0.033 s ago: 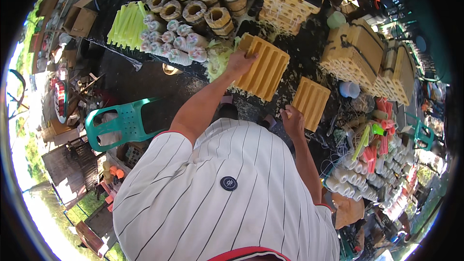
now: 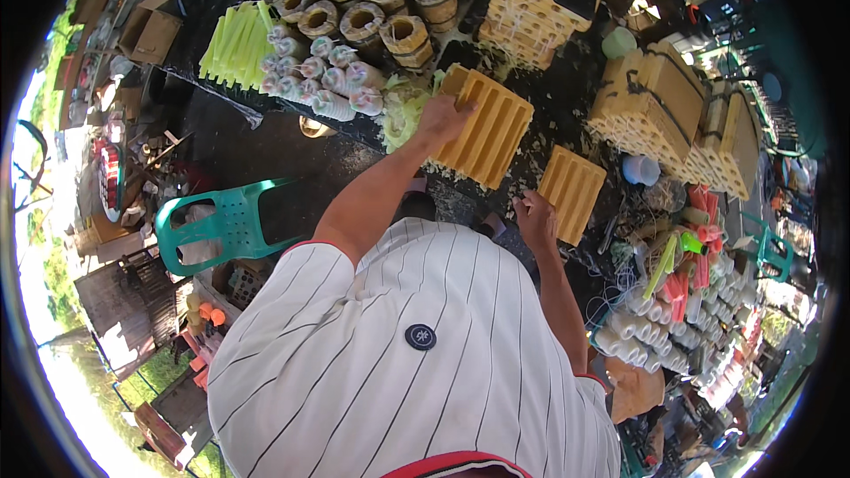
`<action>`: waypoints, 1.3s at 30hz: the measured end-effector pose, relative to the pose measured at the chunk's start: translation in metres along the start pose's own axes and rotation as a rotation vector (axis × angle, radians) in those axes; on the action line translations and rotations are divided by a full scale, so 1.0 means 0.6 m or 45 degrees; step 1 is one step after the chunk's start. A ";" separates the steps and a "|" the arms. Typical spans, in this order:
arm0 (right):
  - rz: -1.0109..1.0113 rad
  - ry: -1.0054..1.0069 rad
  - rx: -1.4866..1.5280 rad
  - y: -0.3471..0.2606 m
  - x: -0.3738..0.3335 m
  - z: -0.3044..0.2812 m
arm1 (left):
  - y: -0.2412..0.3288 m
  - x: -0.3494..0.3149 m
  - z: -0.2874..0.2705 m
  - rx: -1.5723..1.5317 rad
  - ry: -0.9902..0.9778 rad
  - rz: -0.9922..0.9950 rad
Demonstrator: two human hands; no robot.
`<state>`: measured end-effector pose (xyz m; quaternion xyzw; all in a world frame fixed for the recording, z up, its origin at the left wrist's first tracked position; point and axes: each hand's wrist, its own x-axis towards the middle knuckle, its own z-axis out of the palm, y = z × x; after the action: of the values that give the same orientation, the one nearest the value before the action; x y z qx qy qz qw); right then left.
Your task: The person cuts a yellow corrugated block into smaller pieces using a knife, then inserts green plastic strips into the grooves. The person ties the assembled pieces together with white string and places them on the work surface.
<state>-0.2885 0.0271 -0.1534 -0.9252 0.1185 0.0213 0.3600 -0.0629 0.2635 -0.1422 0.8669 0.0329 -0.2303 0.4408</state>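
Note:
My left hand is closed on the left edge of a yellow grooved block, its thumb lying over the top. Long parallel channels run down the block's upper face, and its lower edge looks ragged. Close to the left edge of a second, smaller grooved block, my right hand has its fingers curled together. Whatever is between those fingers, if anything, is too small to make out. Pale green shredded material lies beside my left wrist. Both blocks rest on a dark, crumb-strewn table.
Hollow hexagonal tubes, wrapped rolls and yellow-green strips fill the far left. Stacked perforated blocks stand at the back, with strapped ones to the right. A white cup and white spools sit nearer. A green chair stands left.
The whole view has shifted very slightly. Both hands keep their places at the two grooved blocks.

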 end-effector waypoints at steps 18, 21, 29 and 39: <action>0.355 -0.293 0.120 -0.133 0.075 -0.003 | -0.117 -0.175 -0.184 0.427 0.294 0.285; -0.007 -0.327 0.148 -0.091 0.049 0.011 | -0.109 -0.159 -0.223 0.288 0.194 0.285; -0.837 0.224 0.318 -0.394 0.135 -0.024 | 0.069 -0.152 -0.128 -1.591 -1.025 0.293; 0.422 0.192 0.102 -0.168 -0.170 0.004 | 0.146 -0.012 -0.279 -1.215 -1.045 0.960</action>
<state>-0.3639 0.1217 -0.0758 -0.8768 0.2967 0.0062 0.3783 0.0157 0.3418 0.0112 0.3769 -0.3385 -0.3298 0.7966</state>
